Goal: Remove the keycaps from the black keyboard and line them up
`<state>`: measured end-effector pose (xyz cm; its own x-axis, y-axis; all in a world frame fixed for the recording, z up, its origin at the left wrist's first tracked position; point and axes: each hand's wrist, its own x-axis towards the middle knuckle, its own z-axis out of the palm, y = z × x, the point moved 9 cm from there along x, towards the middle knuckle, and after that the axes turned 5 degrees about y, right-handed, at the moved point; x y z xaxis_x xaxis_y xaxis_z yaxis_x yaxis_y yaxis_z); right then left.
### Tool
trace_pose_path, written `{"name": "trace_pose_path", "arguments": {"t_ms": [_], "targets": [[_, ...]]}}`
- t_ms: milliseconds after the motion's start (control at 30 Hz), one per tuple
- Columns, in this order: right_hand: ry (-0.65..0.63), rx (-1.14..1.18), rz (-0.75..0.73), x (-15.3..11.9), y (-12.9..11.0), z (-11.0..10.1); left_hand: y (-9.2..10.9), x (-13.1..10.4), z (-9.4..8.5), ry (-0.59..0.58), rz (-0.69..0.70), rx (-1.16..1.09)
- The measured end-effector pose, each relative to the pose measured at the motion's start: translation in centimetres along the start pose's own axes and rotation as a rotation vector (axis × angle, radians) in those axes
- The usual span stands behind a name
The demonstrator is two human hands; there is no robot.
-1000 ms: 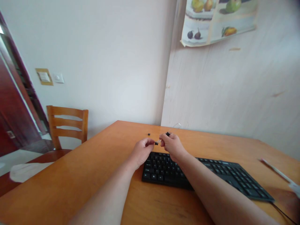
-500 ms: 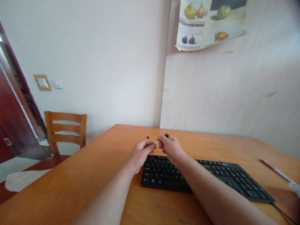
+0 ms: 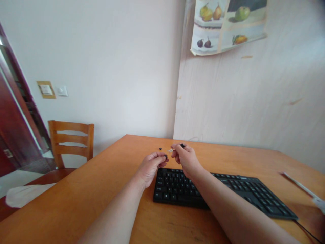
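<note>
My left hand [image 3: 151, 166] pinches a small black keycap [image 3: 166, 156] between thumb and fingertips, above the far left corner of the black keyboard [image 3: 190, 201]. Beside it, my right hand [image 3: 186, 157] is closed around a keycap puller [image 3: 170, 150], whose thin wire prongs point left and whose black end [image 3: 182, 145] sticks out above the fingers. A gap separates the prongs from the keycap. On the table just beyond my left hand lies another small black keycap [image 3: 160, 148]. My right forearm hides the middle of the keyboard.
The wooden table [image 3: 106, 183] ends at a pale wall, where a fruit painting [image 3: 210, 34] hangs. A white stick-like object [image 3: 299, 184] lies at the right, near the keyboard cable [image 3: 306, 232]. At the left stands a wooden chair [image 3: 71, 139].
The puller's prongs have come off the keycap held in my left hand. My right hand has shifted slightly up and right, while my left hand has hardly moved.
</note>
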<state>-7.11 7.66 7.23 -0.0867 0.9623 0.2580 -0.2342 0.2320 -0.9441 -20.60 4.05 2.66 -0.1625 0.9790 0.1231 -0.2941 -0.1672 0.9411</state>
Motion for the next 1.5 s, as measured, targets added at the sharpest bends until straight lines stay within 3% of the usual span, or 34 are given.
{"name": "trace_pose_path", "arguments": {"t_ms": [200,433,600,867,1067,1200,1367,1500], "targets": [[-0.022,-0.162,-0.062,0.3,0.0,0.3,0.3,-0.2,0.2,0.01,-0.063,-0.15],[-0.166,-0.6,-0.455,-0.7,-1.5,1.7,0.5,0.0,0.1,-0.017,-0.048,-0.191],[-0.206,-0.777,-0.553,-1.5,-1.8,2.2,0.2,0.2,-0.1,-0.004,-0.046,-0.192],[-0.201,-0.773,-0.548,-1.3,-1.5,2.0,0.4,0.2,0.0,-0.003,-0.052,-0.216],[-0.195,-0.458,-0.273,-0.3,-0.3,1.5,0.3,0.2,-0.4,0.033,-0.059,-0.229],[-0.198,-0.381,-0.146,-0.3,0.5,1.4,0.2,0.1,-0.3,0.015,-0.055,-0.194],[-0.208,-0.39,-0.148,-0.3,0.6,1.6,0.2,0.1,-0.4,0.024,-0.02,-0.142],[-0.158,-0.451,-0.189,0.6,0.4,0.6,0.4,0.2,-1.9,0.161,0.066,0.093]]}}
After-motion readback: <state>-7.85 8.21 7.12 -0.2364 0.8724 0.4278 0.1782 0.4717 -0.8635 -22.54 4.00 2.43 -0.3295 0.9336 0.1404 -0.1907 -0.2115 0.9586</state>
